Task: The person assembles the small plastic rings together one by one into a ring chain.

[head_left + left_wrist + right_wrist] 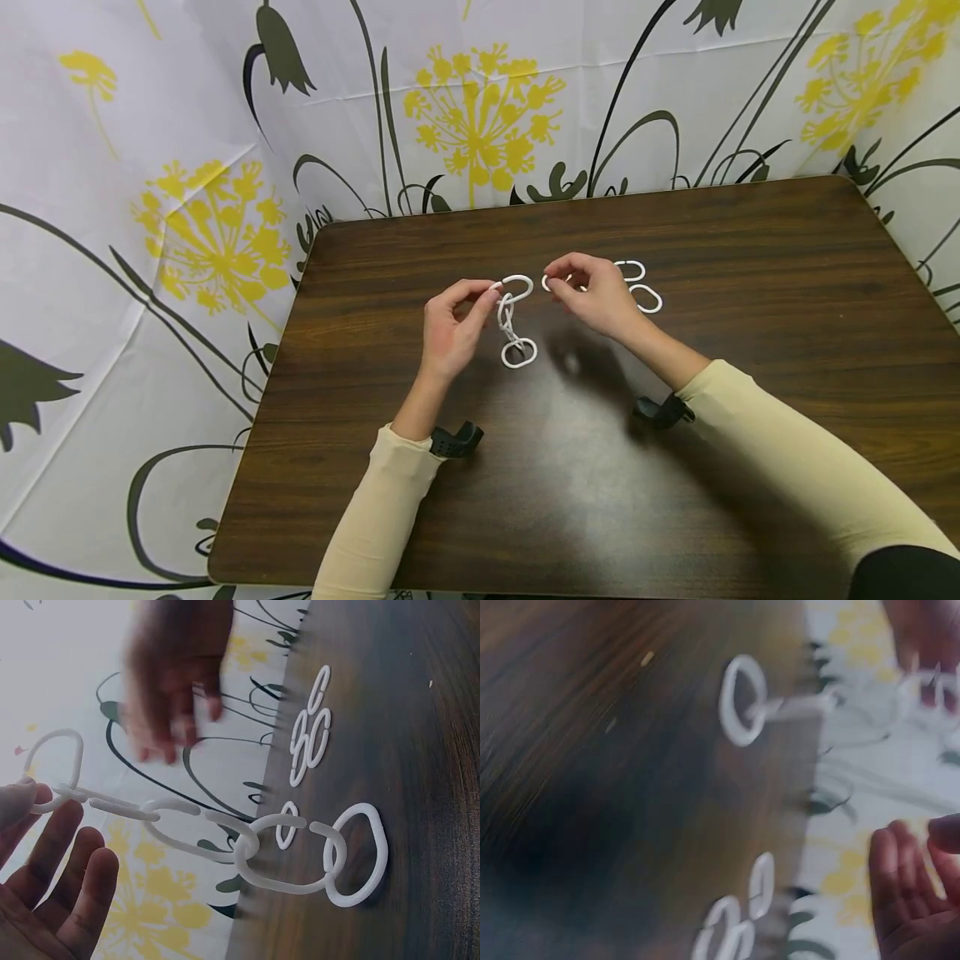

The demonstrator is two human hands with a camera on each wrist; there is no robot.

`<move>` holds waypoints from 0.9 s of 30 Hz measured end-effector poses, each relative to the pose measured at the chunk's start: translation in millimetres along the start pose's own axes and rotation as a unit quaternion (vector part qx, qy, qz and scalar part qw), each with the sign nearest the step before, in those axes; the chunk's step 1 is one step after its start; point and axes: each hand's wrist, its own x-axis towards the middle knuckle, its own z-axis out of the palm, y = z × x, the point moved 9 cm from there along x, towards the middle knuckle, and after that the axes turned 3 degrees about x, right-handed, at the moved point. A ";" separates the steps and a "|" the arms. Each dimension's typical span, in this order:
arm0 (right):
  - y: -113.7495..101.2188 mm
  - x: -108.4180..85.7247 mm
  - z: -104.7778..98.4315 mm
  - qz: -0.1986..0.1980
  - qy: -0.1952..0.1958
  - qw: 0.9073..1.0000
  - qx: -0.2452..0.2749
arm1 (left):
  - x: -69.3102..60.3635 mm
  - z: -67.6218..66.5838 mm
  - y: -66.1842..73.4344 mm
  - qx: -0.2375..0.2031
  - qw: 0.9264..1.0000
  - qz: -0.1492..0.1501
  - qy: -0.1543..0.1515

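1. Pale sleeves (817, 467) frame the foreground, a black device (456, 440) at the left wrist and another at the right, each presumably worn there to watch that hand's work.
2. The left hand (452, 333) pinches the top link (78, 759) of a white chain (247, 846) between thumb and forefinger, the other fingers clear of it; gripping the end probably lets the rest hang free, its joints in plain sight.
3. The chain drops from those fingertips over the table, ending in a bottom link (381, 851); whether that touches the wood, one cannot tell. A gap shows in some links, presumably the way one threads through another.
4. The right hand (596, 296), blurred in the left wrist view, hovers with loosely bent fingers and appears to grasp nothing.
5. Loose links (660, 302) lie clustered on the tabletop under and beside that hand, one lone link (544, 284) apart from them, likely set there for easy reach.
6. The dark wooden table (360, 400) meets a white, flower-printed fabric (330, 125), hung perhaps as a backdrop.
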 end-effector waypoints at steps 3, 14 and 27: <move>25.0 4.7 -1.5 0.032 -0.012 0.996 -0.078 | -1.0 0.0 -2.9 -0.003 1.000 -0.006 -0.003; 57.3 4.4 29.3 -0.049 -0.080 0.903 -0.419 | -1.3 2.2 -4.7 -0.007 1.000 -0.002 -0.009; 60.6 0.9 44.0 -0.100 -0.093 0.893 -0.428 | -0.9 3.5 -2.5 0.003 1.000 -0.006 -0.012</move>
